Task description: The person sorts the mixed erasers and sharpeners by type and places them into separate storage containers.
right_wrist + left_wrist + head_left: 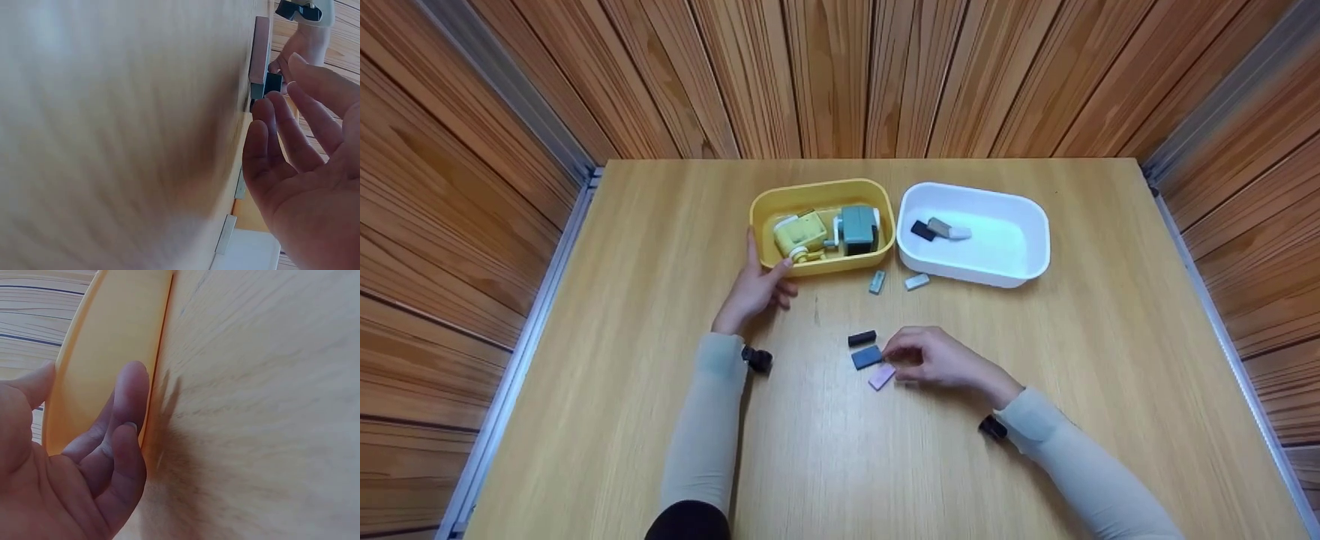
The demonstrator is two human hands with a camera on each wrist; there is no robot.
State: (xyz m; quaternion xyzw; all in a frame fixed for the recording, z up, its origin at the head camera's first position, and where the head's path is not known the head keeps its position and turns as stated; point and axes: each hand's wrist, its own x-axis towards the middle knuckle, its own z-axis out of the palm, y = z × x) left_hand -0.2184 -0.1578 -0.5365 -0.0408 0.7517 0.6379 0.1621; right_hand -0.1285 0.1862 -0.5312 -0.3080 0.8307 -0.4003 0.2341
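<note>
My left hand (754,292) rests at the near left corner of a yellow bin (840,267), its thumb at the front rim and its index finger along the left side. The other fingers bend loosely in front of the wall in the left wrist view. On the table, my right hand (937,356) has its fingertips right at a blue flat block (867,358) and a pink one (882,376). A gap shows between its thumb and fingers in the right wrist view. Just behind the blue block lies a black block (862,338).
The yellow bin holds a yellow item (801,234) and a teal boxy item (858,229) with a crank-like white part. Beside it, a white bin (967,271) contains several small blocks (939,227). A grey-green block (877,282) and a white block (916,282) lie before the bins.
</note>
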